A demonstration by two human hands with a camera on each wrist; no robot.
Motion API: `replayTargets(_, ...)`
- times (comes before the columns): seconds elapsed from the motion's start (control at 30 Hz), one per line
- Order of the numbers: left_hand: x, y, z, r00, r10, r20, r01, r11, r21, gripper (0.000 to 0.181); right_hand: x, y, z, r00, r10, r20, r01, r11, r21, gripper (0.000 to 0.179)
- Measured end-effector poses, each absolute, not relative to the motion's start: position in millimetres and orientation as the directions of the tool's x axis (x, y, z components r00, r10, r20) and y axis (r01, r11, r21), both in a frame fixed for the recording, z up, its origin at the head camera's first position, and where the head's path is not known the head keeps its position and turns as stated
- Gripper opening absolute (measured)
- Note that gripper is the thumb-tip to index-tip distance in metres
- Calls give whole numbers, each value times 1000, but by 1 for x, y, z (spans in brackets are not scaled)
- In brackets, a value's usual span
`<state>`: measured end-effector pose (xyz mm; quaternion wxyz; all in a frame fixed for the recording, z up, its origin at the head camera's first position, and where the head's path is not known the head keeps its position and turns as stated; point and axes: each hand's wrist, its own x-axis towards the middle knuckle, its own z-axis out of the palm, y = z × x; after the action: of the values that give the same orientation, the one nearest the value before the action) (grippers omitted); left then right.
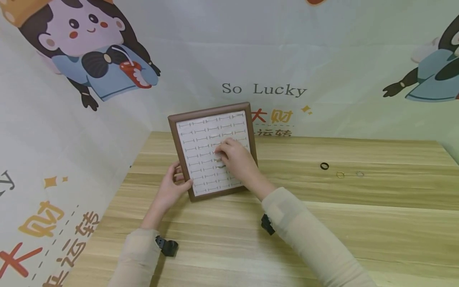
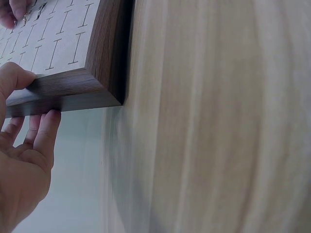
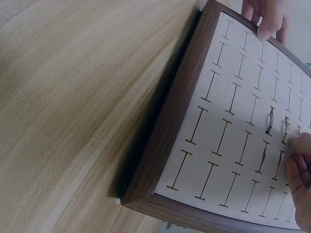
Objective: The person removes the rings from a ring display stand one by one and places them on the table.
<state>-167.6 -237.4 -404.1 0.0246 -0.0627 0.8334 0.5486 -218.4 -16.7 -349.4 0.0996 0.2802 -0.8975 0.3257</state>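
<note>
A ring display board (image 1: 199,175) with a brown wooden frame and a white slotted face stands tilted on the table. My left hand (image 1: 170,187) grips its left edge, thumb in front and fingers behind. At the middle of the slots, my right hand (image 1: 238,161) has thumb and fingers pinched together against the face. A small ring (image 2: 14,23) shows at those fingertips in the left wrist view, mostly hidden by them. Just beside, a silver ring (image 3: 270,120) and a gold ring (image 3: 286,128) sit in neighbouring slots.
On the wooden table (image 1: 287,247) to the right lie a black ring (image 1: 324,166), a gold-coloured ring (image 1: 340,175) and a silver-coloured ring (image 1: 360,173). A printed cloth backdrop (image 1: 201,59) rises behind the board and along the left side.
</note>
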Motion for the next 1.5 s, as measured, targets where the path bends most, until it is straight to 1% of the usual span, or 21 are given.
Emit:
replayTargets(0.3, -164, -236, -401, -991, -76, -112, -133, 391, 911, 81, -219, -18, -351, -808, -436, 397, -589, 627, -510, 11)
replayTargets(0.57, -166, -235, -401, -992, -80, -101, -125, 395, 910, 79, -218, -17, -349, -814, -419, 403, -579, 641, -504, 11)
replayTargets(0.87, -167, -234, -400, -992, -77, -99, -121, 386, 915, 80, -220, -16, -345, -822, -443, 357, -569, 661, -490, 13)
replayTargets(1.17, -168, -237, -403, -992, -80, -100, -124, 399, 908, 80, -222, -13, -348, -827, -458, 325, -559, 610, -562, 14)
replayTargets(1.5, -164, -236, -403, -994, -72, -88, -109, 399, 910, 79, -223, -11, -350, -854, -408, 323, -514, 565, -645, 12)
